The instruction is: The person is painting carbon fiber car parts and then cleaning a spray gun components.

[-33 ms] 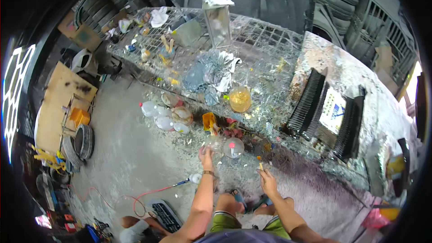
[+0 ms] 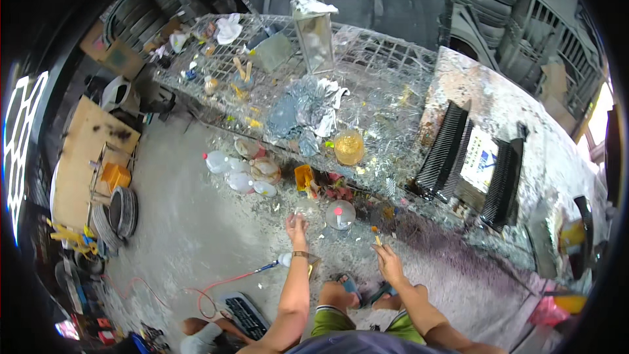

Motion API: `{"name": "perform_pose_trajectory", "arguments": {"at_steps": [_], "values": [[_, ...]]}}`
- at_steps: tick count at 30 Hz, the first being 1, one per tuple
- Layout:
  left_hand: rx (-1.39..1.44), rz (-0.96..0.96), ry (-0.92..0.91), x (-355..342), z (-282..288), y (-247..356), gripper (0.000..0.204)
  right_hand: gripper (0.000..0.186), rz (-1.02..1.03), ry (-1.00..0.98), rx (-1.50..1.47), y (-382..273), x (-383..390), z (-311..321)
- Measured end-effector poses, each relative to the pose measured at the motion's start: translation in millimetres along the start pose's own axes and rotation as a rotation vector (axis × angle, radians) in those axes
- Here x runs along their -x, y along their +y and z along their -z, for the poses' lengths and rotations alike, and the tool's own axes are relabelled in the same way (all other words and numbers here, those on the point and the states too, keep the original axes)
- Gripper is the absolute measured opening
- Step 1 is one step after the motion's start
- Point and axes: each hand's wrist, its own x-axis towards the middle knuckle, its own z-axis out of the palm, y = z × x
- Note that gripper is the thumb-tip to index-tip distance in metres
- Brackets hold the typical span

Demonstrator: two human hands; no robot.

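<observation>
My left hand [image 2: 297, 226] is closed around a clear plastic cup [image 2: 306, 208], tilted away from me above the floor; what it contains I cannot make out. Just right of the cup is a round clear plastic bottle [image 2: 341, 215] with a red cap, seen from above. Between its thumb and fingers, my right hand [image 2: 389, 264] grips a short thin stick [image 2: 378, 239] with a pale handle and an orange tip. The stick points forward, apart from cup and bottle. On the bench in front sits a tub of amber liquid [image 2: 349, 147].
A stained bench [image 2: 386, 101] spans ahead, carrying crumpled plastic film [image 2: 298, 108], a tall metal can [image 2: 314, 39] and black carbon-weave parts [image 2: 447, 147]. Several plastic bottles [image 2: 240, 180] lie below its edge. A red hose [image 2: 226, 276] crosses the floor; someone crouches at lower left.
The view has shifted slightly. Both hands keep their holds, and the cup and stick have barely moved.
</observation>
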Motion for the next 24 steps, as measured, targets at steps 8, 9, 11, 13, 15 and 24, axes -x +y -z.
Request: {"name": "perform_pose_trajectory", "arguments": {"at_steps": [8,9,11,13,15,24], "values": [[0.084,-0.191,-0.338,53.5,-88.0,261.4,0.043,0.036,-0.006,-0.118,0.021,-161.4,-31.7,76.0],[0.062,-0.150,-0.412,46.8,-116.2,281.8,0.043,0.037,0.020,-0.098,0.001,-171.6,-35.4,80.7],[0.034,-0.090,-0.574,29.0,-173.1,307.7,0.046,0.038,0.058,-0.053,-0.029,-186.6,-39.5,87.6],[0.009,0.012,-0.693,7.5,-228.2,314.9,0.047,0.038,0.046,-0.032,-0.067,-195.1,-43.8,91.8],[-0.089,0.086,-0.753,-10.5,-272.4,304.7,0.044,0.040,0.068,0.013,-0.163,-197.5,-48.6,94.4],[-0.844,0.160,-0.887,-69.9,-344.9,235.0,0.049,0.036,-0.087,-0.060,-0.215,-178.5,-66.4,106.0]]}}
